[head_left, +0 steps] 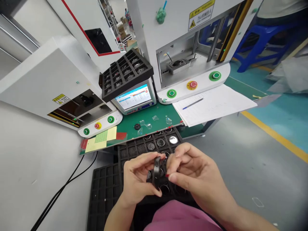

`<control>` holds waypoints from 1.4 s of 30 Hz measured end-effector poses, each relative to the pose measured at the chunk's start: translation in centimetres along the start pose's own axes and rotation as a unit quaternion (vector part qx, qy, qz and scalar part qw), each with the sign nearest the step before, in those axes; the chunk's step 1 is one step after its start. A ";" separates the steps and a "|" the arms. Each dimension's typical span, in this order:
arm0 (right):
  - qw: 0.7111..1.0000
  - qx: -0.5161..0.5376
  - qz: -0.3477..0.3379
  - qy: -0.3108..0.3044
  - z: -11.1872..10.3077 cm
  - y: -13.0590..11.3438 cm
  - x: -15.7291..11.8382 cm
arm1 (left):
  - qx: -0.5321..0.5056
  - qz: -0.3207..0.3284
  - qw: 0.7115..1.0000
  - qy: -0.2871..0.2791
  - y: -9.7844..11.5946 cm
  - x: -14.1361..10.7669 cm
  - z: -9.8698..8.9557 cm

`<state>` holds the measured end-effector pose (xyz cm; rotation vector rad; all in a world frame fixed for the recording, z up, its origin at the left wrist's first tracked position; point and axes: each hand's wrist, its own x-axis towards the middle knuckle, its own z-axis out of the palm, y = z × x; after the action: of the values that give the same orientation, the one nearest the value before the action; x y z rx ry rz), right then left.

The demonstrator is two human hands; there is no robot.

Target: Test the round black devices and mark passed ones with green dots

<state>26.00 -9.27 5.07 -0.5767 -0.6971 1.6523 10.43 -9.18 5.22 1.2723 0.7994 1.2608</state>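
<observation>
My left hand [138,176] grips a black round watch case [156,172] by its rim. The case is turned edge-on, and a side button shows on it. Just to the right, my right hand [192,170] has thumb and fingers together on a small red piece [167,175], too small to make out in full. The right fingertips are close to the open side of the case; I cannot tell if they touch it. Below both hands lies a black foam tray [126,152] with round watch parts in several of its pockets, partly hidden by my hands.
A green bench [130,128] carries clear film scraps [149,126], a black round part [137,126], papers [214,106] with a pen [193,103], and a screen unit [133,98] under a tilted parts tray [127,72]. White machines [192,88] with buttons stand behind. Cables [62,189] hang left.
</observation>
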 end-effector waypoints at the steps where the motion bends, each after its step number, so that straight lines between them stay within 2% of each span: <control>1: 0.999 0.024 0.033 -0.014 0.0 0.1 0.0 | 0.024 0.023 0.999 -0.003 0.1 0.0 -0.1; 3: 0.995 0.062 0.075 -0.031 0.1 0.3 0.0 | 0.063 0.064 0.996 -0.006 0.2 0.0 -0.2; 5: 0.992 0.088 0.086 -0.035 0.3 0.4 0.0 | 0.098 0.085 0.991 -0.011 0.2 -0.1 -0.4; 11: 0.994 0.081 0.068 -0.023 0.7 0.3 -0.2 | 0.188 0.123 0.974 -0.020 0.3 -0.6 -1.1; 16: 0.996 0.065 0.057 -0.024 0.7 0.0 -0.4 | 0.221 0.151 0.963 -0.026 0.6 -0.7 -1.0; 22: 0.997 0.042 0.066 -0.012 0.6 -0.5 -0.7 | 0.260 0.167 0.950 -0.041 1.2 -1.0 -1.0; 25: 0.998 0.033 0.053 -0.009 0.4 -0.4 -0.4 | 0.225 0.129 0.965 -0.028 1.2 -1.1 -1.0; 28: 0.999 -0.009 0.017 0.026 0.3 -0.1 0.0 | 0.140 0.069 0.988 0.004 1.1 -1.1 -0.8; 32: 0.989 -0.102 -0.076 0.076 0.8 0.1 0.1 | 0.080 0.078 0.993 0.035 0.9 -1.5 -0.2; 37: 0.967 -0.167 -0.164 0.095 1.3 0.4 -0.2 | 0.110 0.079 0.990 0.049 1.1 -2.1 0.3; 42: 0.953 -0.186 -0.219 0.095 1.3 0.6 -0.3 | 0.156 0.130 0.979 -0.004 1.1 -2.5 -0.2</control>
<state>24.72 -9.83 5.51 -0.7741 -0.9267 1.0433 9.51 -11.65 5.74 1.6768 0.8705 1.3723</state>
